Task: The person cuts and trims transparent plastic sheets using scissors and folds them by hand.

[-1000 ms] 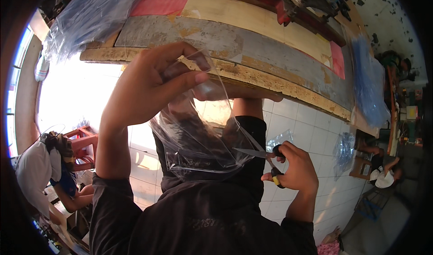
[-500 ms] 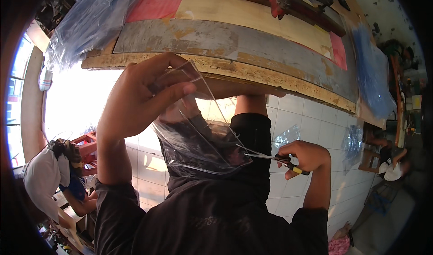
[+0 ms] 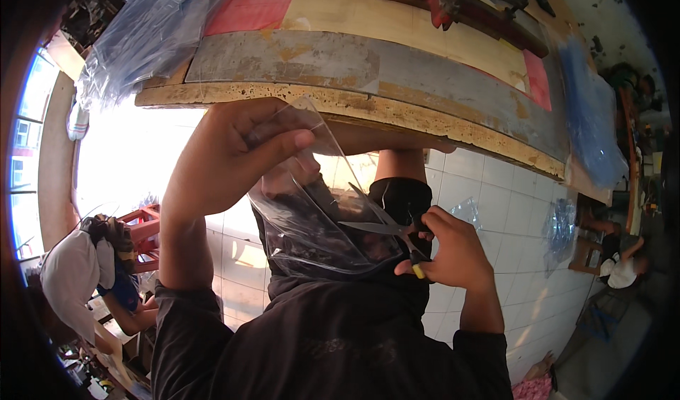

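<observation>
My left hand [image 3: 230, 156] pinches the top corner of a clear plastic bag [image 3: 312, 223] and holds it up in front of my dark shirt. My right hand [image 3: 453, 248] grips a pair of scissors [image 3: 379, 229] with a yellow handle. The open blades point left and meet the right edge of the bag. The bag hangs just below the edge of a worn wooden table [image 3: 368, 67].
Heaps of clear and blue plastic sheet lie on the table at the left [image 3: 149, 39] and right [image 3: 588, 117]. A person in white [image 3: 71, 280] sits low at the left by a red stool [image 3: 145, 230]. Another person [image 3: 620, 269] sits on the white tiled floor at the right.
My right hand has brought the scissors leftward up to the bag, and the blades have opened. My left hand has lifted the bag a little higher.
</observation>
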Demonstrator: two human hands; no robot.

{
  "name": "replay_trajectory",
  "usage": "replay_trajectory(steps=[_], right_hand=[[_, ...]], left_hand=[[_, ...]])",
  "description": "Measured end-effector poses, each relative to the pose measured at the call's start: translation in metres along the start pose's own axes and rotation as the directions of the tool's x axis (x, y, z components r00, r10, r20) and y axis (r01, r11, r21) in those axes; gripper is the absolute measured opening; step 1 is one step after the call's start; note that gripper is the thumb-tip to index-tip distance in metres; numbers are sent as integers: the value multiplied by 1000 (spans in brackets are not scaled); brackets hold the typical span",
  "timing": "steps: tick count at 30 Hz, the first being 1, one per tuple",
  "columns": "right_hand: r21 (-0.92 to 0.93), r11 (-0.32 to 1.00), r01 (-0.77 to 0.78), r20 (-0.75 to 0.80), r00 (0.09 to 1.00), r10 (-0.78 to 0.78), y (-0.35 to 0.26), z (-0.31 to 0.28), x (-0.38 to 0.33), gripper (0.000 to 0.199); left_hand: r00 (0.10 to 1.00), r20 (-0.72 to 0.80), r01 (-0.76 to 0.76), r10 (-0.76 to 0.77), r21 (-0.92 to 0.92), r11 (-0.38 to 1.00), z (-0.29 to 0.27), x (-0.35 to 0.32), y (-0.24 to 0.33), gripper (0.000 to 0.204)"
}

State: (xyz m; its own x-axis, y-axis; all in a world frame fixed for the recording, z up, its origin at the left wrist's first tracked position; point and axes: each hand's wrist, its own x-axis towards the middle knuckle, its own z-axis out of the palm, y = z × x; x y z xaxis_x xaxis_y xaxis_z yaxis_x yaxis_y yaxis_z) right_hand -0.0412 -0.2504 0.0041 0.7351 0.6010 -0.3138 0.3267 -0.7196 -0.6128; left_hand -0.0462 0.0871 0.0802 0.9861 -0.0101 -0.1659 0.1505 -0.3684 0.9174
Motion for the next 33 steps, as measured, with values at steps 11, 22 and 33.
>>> replay_trajectory(steps=[11, 22, 33], right_hand=[[246, 964, 101, -241, 970, -41, -13, 33, 17, 54], [278, 960, 28, 26, 999, -36, -21, -74, 12, 33], [526, 836, -154, 304, 953, -15, -27, -147, 11, 17]], left_hand=[[982, 171, -43, 74, -181, 983, -22, 10, -7, 38], [353, 760, 128, 546, -617, 777, -45, 46, -13, 122], [266, 694, 493, 669, -694, 524, 71, 20, -71, 163]])
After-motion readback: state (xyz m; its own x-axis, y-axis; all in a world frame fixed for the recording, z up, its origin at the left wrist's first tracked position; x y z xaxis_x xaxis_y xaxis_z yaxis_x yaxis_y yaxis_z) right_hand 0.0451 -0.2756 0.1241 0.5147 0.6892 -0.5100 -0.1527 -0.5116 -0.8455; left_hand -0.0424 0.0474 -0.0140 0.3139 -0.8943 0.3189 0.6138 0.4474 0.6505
